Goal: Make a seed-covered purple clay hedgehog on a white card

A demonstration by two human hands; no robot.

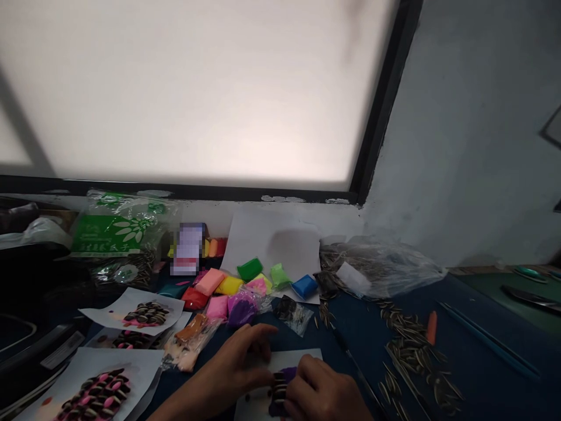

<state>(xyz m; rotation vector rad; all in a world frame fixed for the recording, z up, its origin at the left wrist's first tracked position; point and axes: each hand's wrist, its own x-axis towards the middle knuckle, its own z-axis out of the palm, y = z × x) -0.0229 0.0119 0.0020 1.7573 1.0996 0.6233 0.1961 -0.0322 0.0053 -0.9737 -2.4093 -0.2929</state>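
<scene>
Blue cloth (368,333) separates paper (256,409) under hands (322,389) from seeds (409,354).

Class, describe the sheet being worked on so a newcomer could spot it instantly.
Below the bright window, at the picture's bottom edge, the left hand and right hand bend over this white sheet. Purple shows beside its striped seeds; the sheets further left show pink.

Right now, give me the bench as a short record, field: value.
left hand: thumb beside the striped seeds
right hand: fingertips over the purple clay, grip partly hidden
work sheet: seeds and purple clay on it, partly covered by hands
left side: paper sheets bearing pink clay and seeds
beyond hands: coloured clay packs, upright phone
right side: black pen, loose seeds, orange stick
</scene>
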